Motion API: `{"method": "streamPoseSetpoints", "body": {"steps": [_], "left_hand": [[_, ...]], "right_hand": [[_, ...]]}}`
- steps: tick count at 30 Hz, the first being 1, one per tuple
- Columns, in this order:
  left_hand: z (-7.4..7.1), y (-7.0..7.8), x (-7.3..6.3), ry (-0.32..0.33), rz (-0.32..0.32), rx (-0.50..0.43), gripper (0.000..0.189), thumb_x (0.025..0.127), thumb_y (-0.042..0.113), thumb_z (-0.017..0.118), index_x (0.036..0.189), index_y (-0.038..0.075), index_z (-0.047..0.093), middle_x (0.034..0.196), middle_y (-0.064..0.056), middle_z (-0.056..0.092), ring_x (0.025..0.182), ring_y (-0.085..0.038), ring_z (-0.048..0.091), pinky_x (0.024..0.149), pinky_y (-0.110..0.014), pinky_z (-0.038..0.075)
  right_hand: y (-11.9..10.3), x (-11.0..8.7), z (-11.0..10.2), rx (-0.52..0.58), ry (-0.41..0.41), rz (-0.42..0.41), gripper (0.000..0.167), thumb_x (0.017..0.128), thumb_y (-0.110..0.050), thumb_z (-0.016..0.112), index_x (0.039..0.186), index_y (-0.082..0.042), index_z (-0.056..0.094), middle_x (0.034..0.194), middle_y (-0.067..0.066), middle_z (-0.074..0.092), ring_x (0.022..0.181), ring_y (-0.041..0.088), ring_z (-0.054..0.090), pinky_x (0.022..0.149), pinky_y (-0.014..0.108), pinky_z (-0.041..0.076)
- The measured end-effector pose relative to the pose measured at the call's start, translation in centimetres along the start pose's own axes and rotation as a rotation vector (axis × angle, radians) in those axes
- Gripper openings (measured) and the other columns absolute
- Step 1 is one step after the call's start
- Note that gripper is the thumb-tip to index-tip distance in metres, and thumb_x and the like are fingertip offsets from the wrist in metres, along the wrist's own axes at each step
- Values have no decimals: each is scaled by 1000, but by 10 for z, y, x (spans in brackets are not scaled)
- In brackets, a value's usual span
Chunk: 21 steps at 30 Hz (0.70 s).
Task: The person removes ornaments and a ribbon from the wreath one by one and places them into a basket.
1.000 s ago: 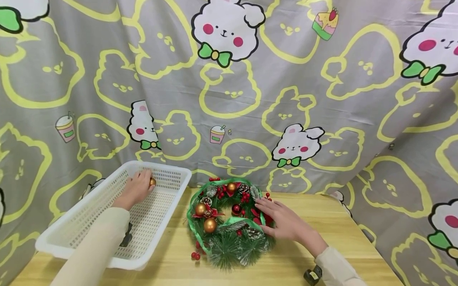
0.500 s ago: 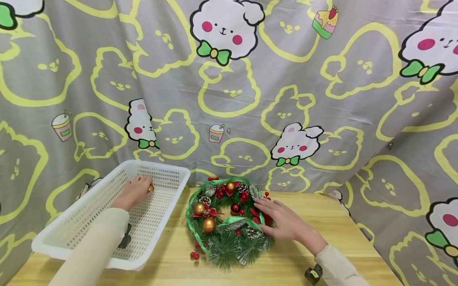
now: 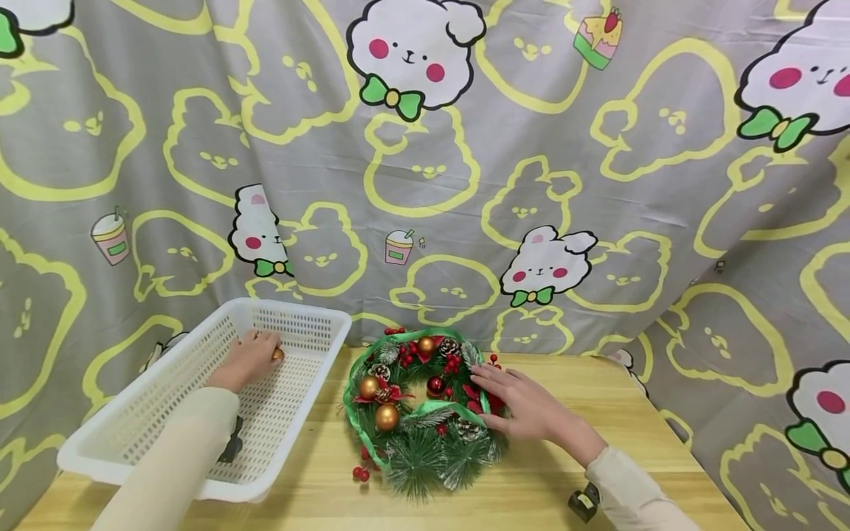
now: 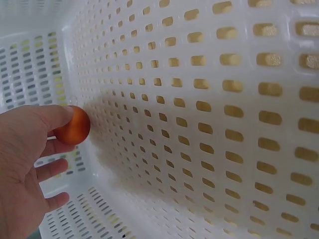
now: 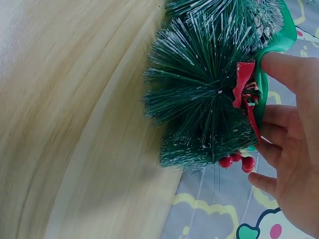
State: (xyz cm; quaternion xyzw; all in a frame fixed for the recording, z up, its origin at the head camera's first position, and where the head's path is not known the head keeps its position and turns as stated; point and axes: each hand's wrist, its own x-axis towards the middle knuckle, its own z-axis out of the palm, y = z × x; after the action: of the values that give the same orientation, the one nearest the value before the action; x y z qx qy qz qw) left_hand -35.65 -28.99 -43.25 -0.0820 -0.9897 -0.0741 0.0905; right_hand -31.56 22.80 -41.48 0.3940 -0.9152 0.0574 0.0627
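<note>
Inside the white perforated basket (image 3: 323, 380), my left hand (image 3: 247, 360) pinches a shiny gold bauble (image 4: 75, 127) between thumb and forefinger. The bauble is close over the basket's floor near its far end, and the other fingers are spread. A green Christmas wreath (image 3: 418, 457) lies on the table, dressed with gold baubles (image 3: 387, 417), pine cones, red berries and a loose green ribbon (image 3: 438, 405). My right hand (image 3: 527, 405) rests on the wreath's right side with its fingers extended. In the right wrist view its thumb touches the green ribbon, beside a red bow (image 5: 243, 82).
The wooden table (image 3: 564, 472) carries the basket at left and the wreath in the middle. Behind and beside it hangs a grey curtain (image 3: 425, 177) with cartoon figures. Black devices are strapped on both wrists, the right one (image 3: 584, 503) near the table's front.
My left hand has lowered the bauble a little toward the basket's floor. The right hand stays on the wreath, and the head view has shifted slightly.
</note>
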Motion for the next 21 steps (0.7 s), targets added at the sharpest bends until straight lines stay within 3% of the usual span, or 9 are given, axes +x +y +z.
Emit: {"method": "streamPoseSetpoints", "body": {"steps": [8,14,21], "left_hand": [[-1,-1,0,7,-2,-37,10,97,13,60,98,3,57,99,-18,59,95,-39,49,81,-62,39],[2,-4,1,-29,-4,-37,12,99,14,58,102,3,58,104,-19,59,100,-41,49,84,-64,39],[4,-2,2,-46,-8,-30,18,100,14,58,111,0,59,113,-23,59,105,-43,49,88,-68,39]], "right_hand": [[0,-3,-6,26,-16,3,73,101,-56,53,153,-5,45,163,12,39,150,36,37,116,63,32],[-1,-5,-8,11,-33,1,74,101,-57,53,152,-5,46,163,11,39,150,35,37,116,63,33],[-2,-7,-8,50,-40,24,64,104,-47,52,152,-5,46,163,11,38,151,35,35,118,63,29]]}}
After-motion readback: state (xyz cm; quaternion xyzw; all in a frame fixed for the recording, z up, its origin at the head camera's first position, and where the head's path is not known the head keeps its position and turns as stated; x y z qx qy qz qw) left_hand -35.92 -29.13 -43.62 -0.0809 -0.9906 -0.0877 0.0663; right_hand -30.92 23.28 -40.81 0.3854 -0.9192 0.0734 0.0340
